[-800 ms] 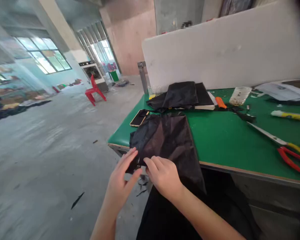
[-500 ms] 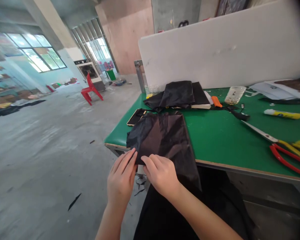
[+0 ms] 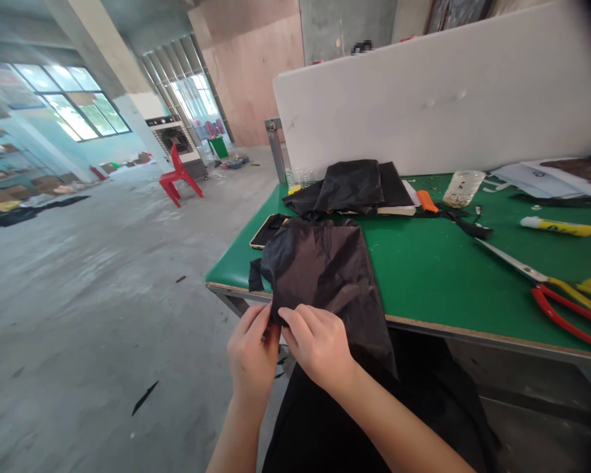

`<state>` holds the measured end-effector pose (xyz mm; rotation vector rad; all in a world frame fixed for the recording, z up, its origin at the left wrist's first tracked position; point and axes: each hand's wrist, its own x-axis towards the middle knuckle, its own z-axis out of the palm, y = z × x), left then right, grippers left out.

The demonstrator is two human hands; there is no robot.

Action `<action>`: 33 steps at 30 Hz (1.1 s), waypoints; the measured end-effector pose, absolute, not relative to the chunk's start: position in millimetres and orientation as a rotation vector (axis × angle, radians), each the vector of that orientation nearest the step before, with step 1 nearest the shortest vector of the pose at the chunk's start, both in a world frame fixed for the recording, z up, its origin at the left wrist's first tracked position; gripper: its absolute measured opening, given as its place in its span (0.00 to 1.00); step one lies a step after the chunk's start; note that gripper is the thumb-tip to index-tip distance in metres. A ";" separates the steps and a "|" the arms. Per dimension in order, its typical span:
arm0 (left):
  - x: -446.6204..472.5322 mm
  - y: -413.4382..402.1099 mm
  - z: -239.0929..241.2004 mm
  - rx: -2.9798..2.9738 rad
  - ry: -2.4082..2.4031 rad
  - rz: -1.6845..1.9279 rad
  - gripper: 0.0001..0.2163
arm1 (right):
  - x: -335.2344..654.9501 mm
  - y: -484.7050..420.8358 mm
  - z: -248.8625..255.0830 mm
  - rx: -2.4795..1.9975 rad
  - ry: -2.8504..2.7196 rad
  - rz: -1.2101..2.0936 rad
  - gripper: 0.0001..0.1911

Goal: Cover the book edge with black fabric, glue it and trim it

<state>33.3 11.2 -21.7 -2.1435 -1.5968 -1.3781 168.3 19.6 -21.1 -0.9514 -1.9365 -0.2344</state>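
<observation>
A piece of thin black fabric [image 3: 328, 276] lies over the near left corner of the green table [image 3: 438, 269] and hangs down off its front edge. My left hand [image 3: 253, 358] and my right hand [image 3: 318, 345] are side by side at the fabric's lower left corner, just below the table edge. Both are closed, pinching that corner between fingers and thumb. The corner is bunched and lifted a little off the table.
A folded pile of black cloth [image 3: 354, 187] lies further back. A phone [image 3: 266, 230] sits left of the fabric. Red-handled scissors [image 3: 561, 295], a yellow tube [image 3: 559, 226], a plastic cup [image 3: 463, 187] and papers lie to the right. A white board [image 3: 448, 98] backs the table. A red chair [image 3: 180, 174] stands on the floor.
My left hand has curled from flat fingers into a pinch on the fabric's corner. The left edge of the fabric has pulled in and bunched up toward my hands.
</observation>
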 end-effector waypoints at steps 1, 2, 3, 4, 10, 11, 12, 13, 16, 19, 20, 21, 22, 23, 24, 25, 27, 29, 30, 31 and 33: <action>35.9 11.4 -21.2 -2.192 -1.685 -1.436 0.10 | 168.4 19.3 -21.1 -0.950 -1.942 -0.235 0.08; 38.0 11.6 -20.6 -2.236 -1.798 -1.490 0.09 | 168.5 19.1 -21.1 -0.949 -1.950 -0.238 0.08; 39.7 11.5 -20.2 -2.269 -1.928 -1.548 0.09 | 168.6 18.9 -21.0 -0.950 -1.957 -0.242 0.08; 41.1 11.3 -20.0 -2.287 -2.058 -1.622 0.08 | 168.6 18.7 -20.7 -0.953 -1.961 -0.244 0.08; 48.0 7.8 -28.2 -2.001 -2.439 -2.443 0.06 | 166.2 17.7 -18.5 -0.982 -1.996 -0.226 0.08; 49.9 7.1 -30.2 -1.908 -2.459 -2.591 0.05 | 165.5 17.8 -18.4 -0.990 -2.007 -0.209 0.08; 51.9 6.5 -31.8 -1.808 -2.482 -2.727 0.06 | 164.8 17.9 -18.4 -1.000 -2.025 -0.186 0.08; 54.1 5.8 -33.1 -1.709 -2.508 -2.844 0.06 | 164.2 18.2 -18.3 -1.012 -2.048 -0.159 0.08; 59.5 3.8 -34.1 -1.498 -2.578 -3.054 0.06 | 163.9 18.7 -16.6 -1.063 -2.148 -0.057 0.07; 61.1 2.6 -33.3 -1.380 -2.605 -3.151 0.08 | 166.1 19.1 -11.9 -1.087 -2.260 0.011 0.06; 60.8 2.5 -33.2 -1.342 -2.611 -3.176 0.08 | 167.1 19.4 -10.2 -1.078 -2.292 0.014 0.06; 60.3 2.4 -33.1 -1.312 -2.613 -3.196 0.08 | 168.2 19.8 -8.5 -1.064 -2.318 0.007 0.06; 59.7 2.3 -33.3 -1.295 -2.610 -3.211 0.09 | 169.3 20.3 -7.1 -1.045 -2.341 -0.007 0.06; 59.0 2.3 -33.6 -1.288 -2.598 -3.226 0.09 | 170.5 20.9 -5.9 -1.025 -2.361 -0.023 0.06; 58.2 2.2 -34.1 -1.289 -2.585 -3.241 0.09 | 171.7 21.3 -4.8 -1.005 -2.379 -0.038 0.06; 57.6 2.2 -34.7 -1.298 -2.571 -3.260 0.09 | 173.2 21.5 -3.6 -0.979 -2.400 -0.049 0.05; 56.4 2.0 -36.4 -1.309 -2.545 -3.306 0.09 | 177.2 20.6 -0.8 -0.916 -2.438 -0.052 0.05; 55.4 1.8 -38.0 -1.289 -2.546 -3.340 0.09 | 183.4 17.5 2.9 -0.855 -2.445 -0.026 0.07; 54.9 1.6 -38.5 -1.270 -2.550 -3.352 0.10 | 187.4 15.3 4.8 -0.833 -2.434 -0.007 0.09; 54.5 1.4 -38.8 -1.251 -2.549 -3.367 0.09 | 191.9 12.8 6.6 -0.824 -2.412 0.012 0.10; 54.0 0.8 -38.5 -1.220 -2.556 -3.397 0.09 | 202.3 8.0 8.9 -0.842 -2.362 0.031 0.12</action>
